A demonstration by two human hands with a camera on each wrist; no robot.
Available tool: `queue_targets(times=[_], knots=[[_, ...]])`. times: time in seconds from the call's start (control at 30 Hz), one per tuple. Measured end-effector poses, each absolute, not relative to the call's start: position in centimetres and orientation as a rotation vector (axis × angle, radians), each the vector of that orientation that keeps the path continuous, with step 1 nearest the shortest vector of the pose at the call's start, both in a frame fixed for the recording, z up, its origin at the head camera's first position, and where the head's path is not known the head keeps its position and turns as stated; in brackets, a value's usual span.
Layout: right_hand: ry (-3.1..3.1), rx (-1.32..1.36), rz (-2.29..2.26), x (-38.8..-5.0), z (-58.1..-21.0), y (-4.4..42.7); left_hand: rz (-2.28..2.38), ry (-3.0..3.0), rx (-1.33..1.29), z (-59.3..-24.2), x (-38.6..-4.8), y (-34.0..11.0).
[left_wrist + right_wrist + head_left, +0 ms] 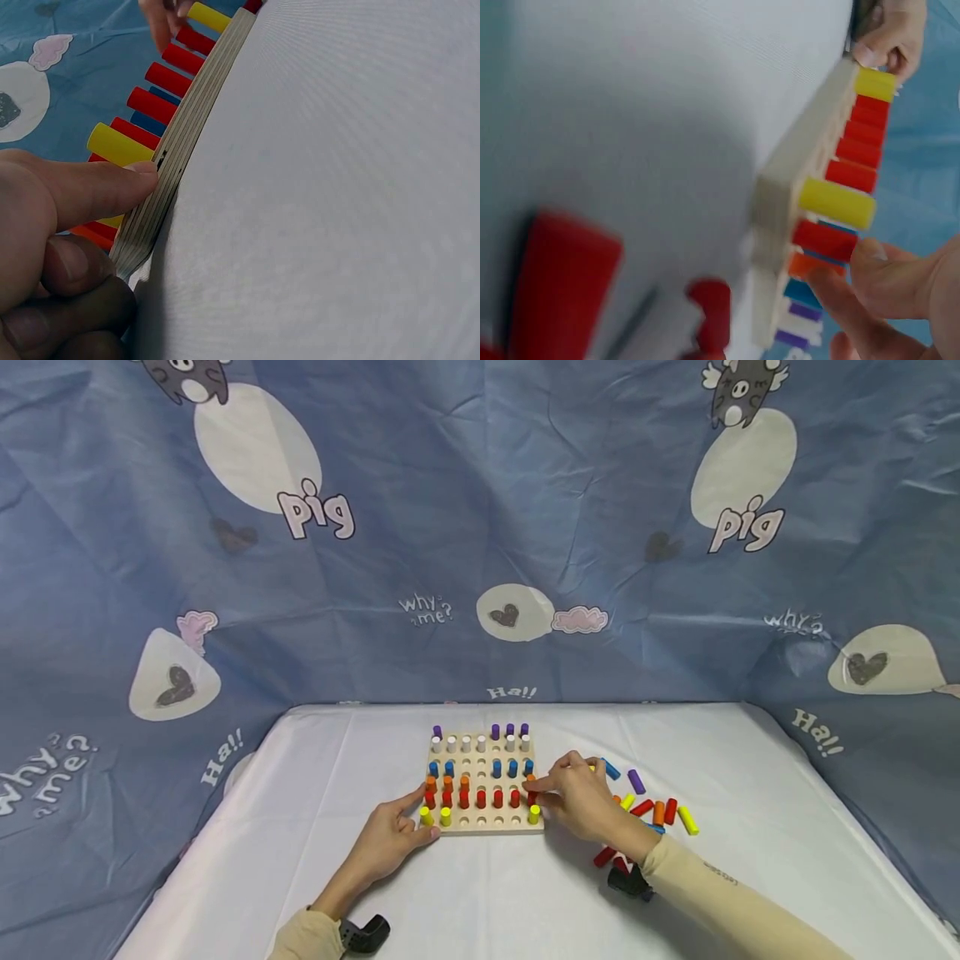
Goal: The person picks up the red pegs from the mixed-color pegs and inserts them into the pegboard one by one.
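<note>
A wooden pegboard (pixel 480 828) stands on the white cloth, with rows of purple, white, blue, orange, red and yellow pegs upright in its holes. My left hand (pixel 386 841) grips the board's left end. Its thumb (pixel 124 184) presses on the front corner beside a yellow peg (pixel 120 144). At the right end, my right hand (pixel 581 797) pinches an orange peg (pixel 810 265) standing in the board. That peg is partly hidden by the index finger, and the thumb lies close to a red peg (pixel 825 238).
Loose pegs in several colours lie scattered right of the board, among them a yellow peg (pixel 687 820), a purple peg (pixel 636 781) and a red peg (pixel 671 811). Some are hidden under my right forearm. A blue printed curtain (pixel 480 527) hangs behind the table.
</note>
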State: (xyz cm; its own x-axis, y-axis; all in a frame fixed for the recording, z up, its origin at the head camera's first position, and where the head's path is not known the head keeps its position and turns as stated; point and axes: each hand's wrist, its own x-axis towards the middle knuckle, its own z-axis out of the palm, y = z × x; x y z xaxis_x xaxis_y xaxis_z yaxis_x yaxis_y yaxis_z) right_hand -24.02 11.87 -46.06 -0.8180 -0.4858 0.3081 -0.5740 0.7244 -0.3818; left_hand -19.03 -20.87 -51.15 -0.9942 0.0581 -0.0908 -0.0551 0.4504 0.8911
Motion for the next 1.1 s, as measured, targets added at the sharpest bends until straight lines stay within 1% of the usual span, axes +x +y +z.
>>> queue_targets(times=[0.1,0.23,0.37,0.47,0.73,1.1], knots=[[-2.737,0.873,0.694,-24.2,-44.9,12.9,1.597,2.581,0.016,-51.0,-19.1,-21.0],[-2.764,0.804,0.683,-24.9,-44.1,14.5,1.595,2.593,0.022,-50.9,-19.2,-21.1],[-2.859,0.730,0.659,-25.4,-44.5,15.9,1.594,2.598,0.016,-50.9,-19.1,-21.2],[-2.904,0.736,0.666,-25.3,-45.4,16.4,1.601,2.592,0.015,-51.0,-19.0,-21.2],[-2.881,0.765,0.658,-24.8,-47.1,16.0,1.633,2.548,0.040,-51.1,-19.0,-21.2],[-2.964,0.731,0.585,-24.7,-47.4,15.5,1.637,2.543,0.044,-51.2,-18.9,-21.1]])
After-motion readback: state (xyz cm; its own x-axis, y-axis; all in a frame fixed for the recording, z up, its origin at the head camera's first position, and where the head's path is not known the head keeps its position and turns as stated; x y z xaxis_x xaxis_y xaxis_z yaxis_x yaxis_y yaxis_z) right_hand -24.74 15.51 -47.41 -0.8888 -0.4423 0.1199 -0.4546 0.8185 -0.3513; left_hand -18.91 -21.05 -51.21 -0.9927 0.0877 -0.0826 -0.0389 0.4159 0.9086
